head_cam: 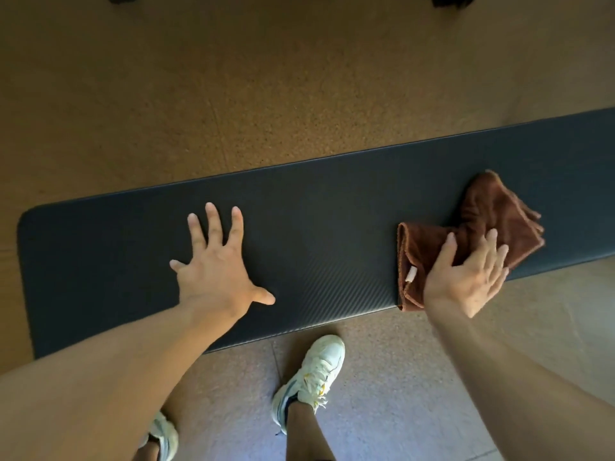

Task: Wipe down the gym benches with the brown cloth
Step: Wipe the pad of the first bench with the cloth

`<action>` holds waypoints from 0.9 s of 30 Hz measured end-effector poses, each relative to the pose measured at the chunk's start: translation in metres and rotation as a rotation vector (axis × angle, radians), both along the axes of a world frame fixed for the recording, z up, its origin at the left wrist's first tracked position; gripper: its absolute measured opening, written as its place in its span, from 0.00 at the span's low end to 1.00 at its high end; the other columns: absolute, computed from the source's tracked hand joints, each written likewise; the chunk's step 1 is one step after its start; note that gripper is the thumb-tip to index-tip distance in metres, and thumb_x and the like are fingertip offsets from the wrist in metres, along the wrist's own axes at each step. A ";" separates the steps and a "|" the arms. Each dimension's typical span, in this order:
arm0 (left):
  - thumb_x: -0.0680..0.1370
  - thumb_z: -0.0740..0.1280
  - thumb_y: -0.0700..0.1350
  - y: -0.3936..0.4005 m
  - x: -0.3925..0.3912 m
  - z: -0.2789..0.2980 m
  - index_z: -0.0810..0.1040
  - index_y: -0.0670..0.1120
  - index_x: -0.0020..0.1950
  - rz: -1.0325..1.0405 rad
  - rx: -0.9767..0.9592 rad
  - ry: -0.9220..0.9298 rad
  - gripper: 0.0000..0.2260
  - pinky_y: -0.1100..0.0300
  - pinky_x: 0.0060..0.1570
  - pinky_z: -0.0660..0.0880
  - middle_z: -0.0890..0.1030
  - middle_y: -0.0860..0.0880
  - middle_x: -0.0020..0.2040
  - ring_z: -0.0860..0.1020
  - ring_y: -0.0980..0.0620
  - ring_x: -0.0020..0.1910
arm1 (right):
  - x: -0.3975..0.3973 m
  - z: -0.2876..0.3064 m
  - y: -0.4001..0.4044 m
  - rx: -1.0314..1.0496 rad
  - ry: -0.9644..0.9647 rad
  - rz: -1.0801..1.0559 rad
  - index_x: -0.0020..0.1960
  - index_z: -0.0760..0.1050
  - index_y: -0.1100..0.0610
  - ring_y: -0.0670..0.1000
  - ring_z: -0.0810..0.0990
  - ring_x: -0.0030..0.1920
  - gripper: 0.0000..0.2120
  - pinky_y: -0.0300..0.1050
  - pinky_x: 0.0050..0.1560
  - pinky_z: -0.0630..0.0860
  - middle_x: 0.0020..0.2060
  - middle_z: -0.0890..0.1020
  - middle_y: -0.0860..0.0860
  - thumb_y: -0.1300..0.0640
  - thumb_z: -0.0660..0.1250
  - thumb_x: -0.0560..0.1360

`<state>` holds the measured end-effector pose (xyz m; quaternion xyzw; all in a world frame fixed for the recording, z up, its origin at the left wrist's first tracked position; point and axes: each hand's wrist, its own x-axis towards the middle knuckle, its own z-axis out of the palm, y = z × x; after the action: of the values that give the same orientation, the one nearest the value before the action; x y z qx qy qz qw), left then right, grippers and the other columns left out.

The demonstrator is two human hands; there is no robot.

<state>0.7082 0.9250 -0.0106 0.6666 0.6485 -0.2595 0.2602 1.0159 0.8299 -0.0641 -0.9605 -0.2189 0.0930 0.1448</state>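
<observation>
A person leans over a long black padded bench [316, 227] that runs across a speckled brown floor [266, 94]. The left hand [216, 271] lies flat on the pad with fingers spread wide. The right hand [466, 277] presses a crumpled brown cloth [482, 214] against the pad near its front edge, fingers straight; a small white tag [411, 273] shows on the cloth's near side. Below the bench, two white lace-up sneakers [316, 371] stand on paler flooring, the left one partly hidden by the forearm.
</observation>
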 end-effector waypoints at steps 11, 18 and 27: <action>0.76 0.74 0.56 -0.001 -0.099 0.016 0.62 0.56 0.80 0.115 0.070 -0.581 0.36 0.46 0.72 0.67 0.53 0.55 0.84 0.57 0.51 0.81 | -0.219 0.004 0.025 -0.107 0.057 0.203 0.84 0.57 0.51 0.52 0.44 0.85 0.31 0.55 0.84 0.40 0.85 0.53 0.47 0.40 0.54 0.86; 0.81 0.68 0.49 -0.023 -0.318 0.017 0.70 0.53 0.75 0.467 0.346 -0.579 0.22 0.54 0.67 0.72 0.70 0.55 0.76 0.73 0.51 0.71 | -0.411 0.007 0.124 -0.099 0.087 0.641 0.84 0.58 0.46 0.52 0.43 0.85 0.29 0.56 0.84 0.39 0.85 0.53 0.46 0.39 0.53 0.85; 0.81 0.68 0.51 -0.050 -0.398 0.008 0.69 0.54 0.75 0.571 0.330 -0.544 0.22 0.54 0.58 0.77 0.72 0.55 0.72 0.79 0.47 0.61 | -0.516 0.007 0.108 -0.083 0.024 1.200 0.82 0.62 0.43 0.54 0.45 0.85 0.27 0.59 0.84 0.39 0.85 0.57 0.46 0.39 0.55 0.84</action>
<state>0.3099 0.8748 -0.0027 0.5370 0.7478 0.1156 0.3730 0.5003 0.9381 -0.0572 -0.6727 -0.7175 0.1777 0.0320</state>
